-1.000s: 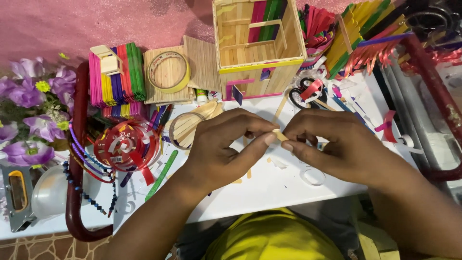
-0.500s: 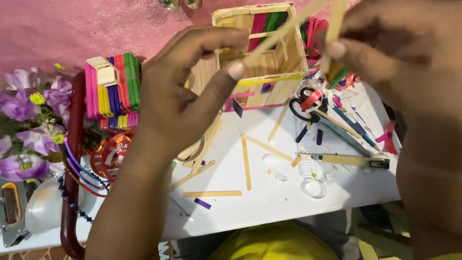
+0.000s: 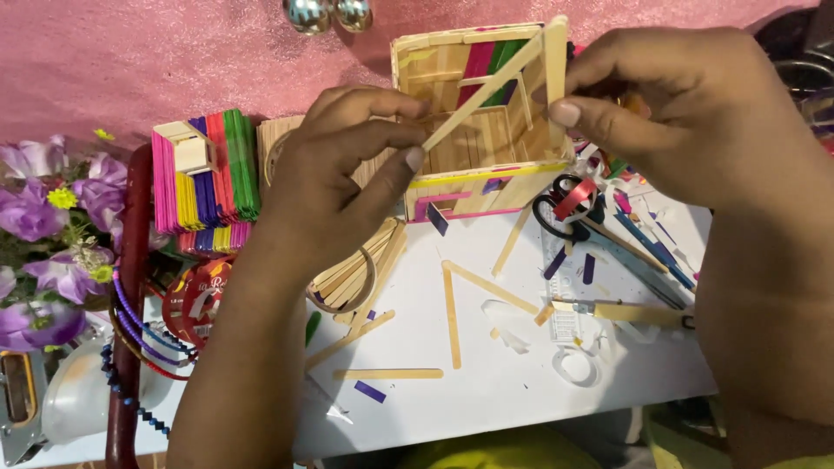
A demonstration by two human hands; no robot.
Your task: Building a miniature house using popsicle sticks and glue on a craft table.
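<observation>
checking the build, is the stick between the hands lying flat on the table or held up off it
Held up. The plain stick slants in the air, pinched by the left hand low and the right hand high, before the stick house.

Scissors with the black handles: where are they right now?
In the head view the scissors lie on the white table right of centre, just below the craft-stick house and under the right hand.

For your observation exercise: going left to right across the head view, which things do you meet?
Purple flowers → stack of coloured craft sticks → left hand → craft-stick box → right hand.
</observation>
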